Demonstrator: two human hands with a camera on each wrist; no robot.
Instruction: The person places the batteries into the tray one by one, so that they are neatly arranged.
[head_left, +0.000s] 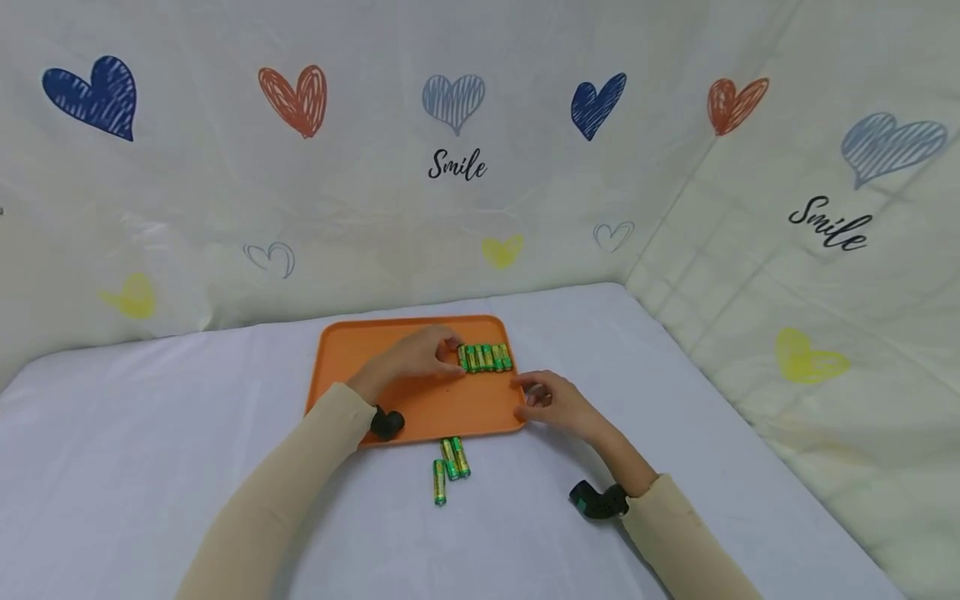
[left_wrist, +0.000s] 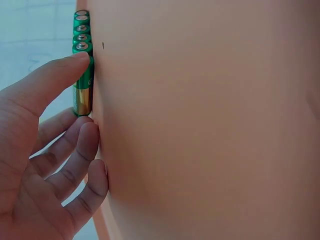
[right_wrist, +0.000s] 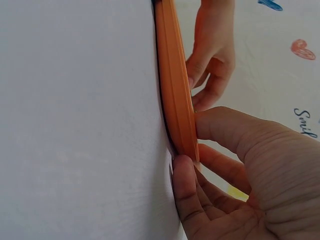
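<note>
Green and gold batteries (head_left: 487,358) lie side by side in a row inside the orange tray (head_left: 442,408), near its right side. My left hand (head_left: 416,354) is at the row's left end; in the left wrist view its thumb and fingertips (left_wrist: 89,137) pinch the end battery (left_wrist: 83,99) lengthwise. At the tray's right edge, my right hand (head_left: 558,407) grips the rim. The right wrist view shows the thumb of that hand (right_wrist: 240,175) against the tray (right_wrist: 176,75) and fingers at its underside.
Three more batteries lie on the white cloth in front of the tray: a single one (head_left: 439,483) and two side by side (head_left: 454,457). Behind the white table (head_left: 187,417) hangs a pale curtain (head_left: 360,208) printed with hearts, which also runs along the right side.
</note>
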